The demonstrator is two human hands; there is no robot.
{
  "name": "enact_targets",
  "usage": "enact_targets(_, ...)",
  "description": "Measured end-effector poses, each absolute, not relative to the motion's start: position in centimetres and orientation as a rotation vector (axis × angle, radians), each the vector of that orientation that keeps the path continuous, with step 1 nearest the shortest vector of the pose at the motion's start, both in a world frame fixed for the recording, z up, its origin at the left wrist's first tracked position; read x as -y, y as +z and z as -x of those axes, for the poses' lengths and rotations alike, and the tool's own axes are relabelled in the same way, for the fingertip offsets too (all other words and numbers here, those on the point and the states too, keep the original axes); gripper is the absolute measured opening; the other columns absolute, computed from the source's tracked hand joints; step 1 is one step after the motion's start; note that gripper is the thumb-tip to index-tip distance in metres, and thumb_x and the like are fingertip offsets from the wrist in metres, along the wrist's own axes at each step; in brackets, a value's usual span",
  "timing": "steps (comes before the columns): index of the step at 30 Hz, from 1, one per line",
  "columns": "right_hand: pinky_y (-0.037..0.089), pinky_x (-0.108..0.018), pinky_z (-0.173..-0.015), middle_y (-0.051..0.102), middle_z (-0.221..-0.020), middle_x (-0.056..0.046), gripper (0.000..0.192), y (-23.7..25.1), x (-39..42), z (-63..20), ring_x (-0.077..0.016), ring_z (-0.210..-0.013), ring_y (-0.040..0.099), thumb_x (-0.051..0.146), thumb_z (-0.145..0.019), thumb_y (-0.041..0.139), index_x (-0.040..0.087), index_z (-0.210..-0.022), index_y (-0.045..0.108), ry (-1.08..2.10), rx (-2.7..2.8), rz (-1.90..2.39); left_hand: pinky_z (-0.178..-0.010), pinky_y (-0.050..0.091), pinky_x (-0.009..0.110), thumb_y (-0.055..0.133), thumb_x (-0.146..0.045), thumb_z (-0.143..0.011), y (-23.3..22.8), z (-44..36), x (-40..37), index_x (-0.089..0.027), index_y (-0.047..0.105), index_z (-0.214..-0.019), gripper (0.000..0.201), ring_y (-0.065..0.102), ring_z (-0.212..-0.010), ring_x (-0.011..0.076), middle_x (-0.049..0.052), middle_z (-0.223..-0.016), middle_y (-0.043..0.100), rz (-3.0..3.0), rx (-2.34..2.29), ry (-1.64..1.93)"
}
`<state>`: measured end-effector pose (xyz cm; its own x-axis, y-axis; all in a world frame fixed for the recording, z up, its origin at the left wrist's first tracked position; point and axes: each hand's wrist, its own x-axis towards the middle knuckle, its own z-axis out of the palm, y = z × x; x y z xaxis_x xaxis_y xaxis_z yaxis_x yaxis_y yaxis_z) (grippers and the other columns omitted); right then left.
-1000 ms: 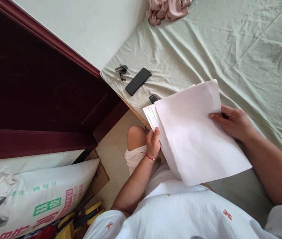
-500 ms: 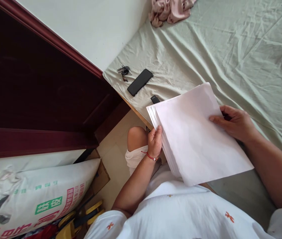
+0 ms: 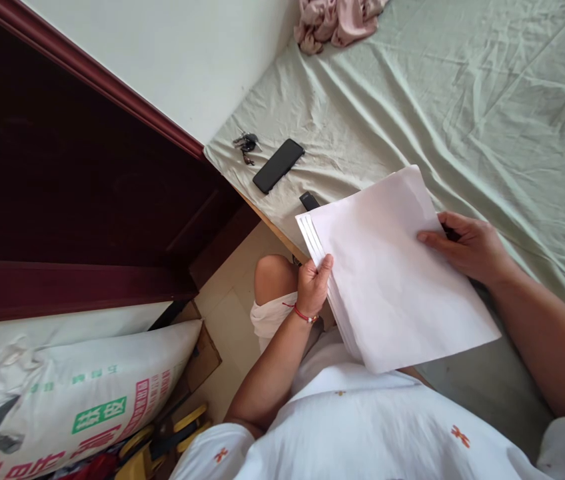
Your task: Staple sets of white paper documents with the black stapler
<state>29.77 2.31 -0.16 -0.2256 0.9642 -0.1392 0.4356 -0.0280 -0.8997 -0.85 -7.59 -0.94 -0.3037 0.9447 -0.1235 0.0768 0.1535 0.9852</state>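
Observation:
A stack of white paper sheets [image 3: 392,280] is held over my lap, its left edges slightly fanned so that several sheets show. My left hand [image 3: 313,287], with a red string bracelet at the wrist, grips the left edge, thumb on top. On the right edge my right hand [image 3: 470,247] is closed on the stack, its thumb lying on the top sheet and its other fingers mostly hidden beneath. Just beyond the upper left corner of the paper, a small black object [image 3: 308,201] lies partly covered on the bed.
On the pale green bedsheet [image 3: 462,100] lie a black phone [image 3: 278,166], a bunch of keys [image 3: 247,143] and a crumpled pink cloth [image 3: 340,23]. A dark red wooden panel [image 3: 77,167] stands at the left. Below it rests a printed white sack [image 3: 127,360].
My left thumb has shifted a little to the right, further over the top sheet. The sheets' lower right corner has moved slightly left. Both hands keep their hold.

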Motion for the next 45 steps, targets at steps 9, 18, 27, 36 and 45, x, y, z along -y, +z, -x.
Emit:
enact_targets(9,0.045,-0.025,-0.057,0.067,-0.082,-0.002,0.041,0.5,-2.2,-29.5,-0.0147,-0.069,0.054,0.058,-0.086,0.077,0.021,-0.105,0.075,1.269,1.660,1.471,-0.075,0.050,0.027,0.077,-0.062,-0.085,-1.2,0.7,7.8,-0.019,0.070,-0.071,0.046,0.061,-0.075,0.0176,0.001,-0.070,0.064,-0.942,-1.564,1.317)
enact_targets(18,0.044,-0.025,-0.058,0.066,-0.081,-0.001,0.041,0.5,-2.3,-29.6,-0.0141,-0.069,0.054,0.057,-0.086,0.076,0.021,-0.106,0.075,1.245,1.694,1.484,-0.067,0.048,0.026,0.079,-0.057,-0.085,-1.3,0.8,7.8,-0.017,0.076,-0.075,0.041,0.056,-0.065,0.0134,-0.001,-0.067,0.065,-0.975,-1.579,1.299)
enact_targets(27,0.059,-0.031,-0.086,0.073,-0.106,-0.004,0.043,0.8,-2.4,-28.6,-0.0172,-0.091,0.067,0.044,-0.079,0.086,0.025,-0.115,0.073,1.337,1.485,1.276,-0.091,0.059,0.031,0.092,-0.053,-0.071,0.7,-0.2,7.4,-0.020,0.083,-0.098,0.044,0.077,-0.094,0.0204,0.005,-0.103,0.084,-0.529,-1.463,1.532)
enact_targets(36,0.060,-0.047,-0.096,0.078,-0.108,-0.007,0.052,1.7,-2.5,-28.5,-0.0269,-0.100,0.074,0.062,-0.083,0.079,0.033,-0.125,0.067,1.544,1.328,1.234,-0.108,0.057,0.033,0.085,-0.044,-0.082,4.4,0.7,4.8,-0.019,0.079,-0.110,0.038,0.074,-0.119,0.0231,0.007,-0.114,0.082,-0.390,-1.523,1.838)
enact_targets(45,0.060,-0.042,-0.100,0.064,-0.137,-0.007,0.064,0.9,-2.5,-28.4,-0.0307,-0.137,0.058,0.045,-0.073,0.092,0.033,-0.129,0.064,1.412,1.359,1.137,-0.112,0.057,0.040,0.076,-0.031,-0.090,5.7,0.3,3.8,-0.019,0.078,-0.107,0.021,0.071,-0.125,0.0245,0.008,-0.117,0.081,-0.139,-1.371,1.784)
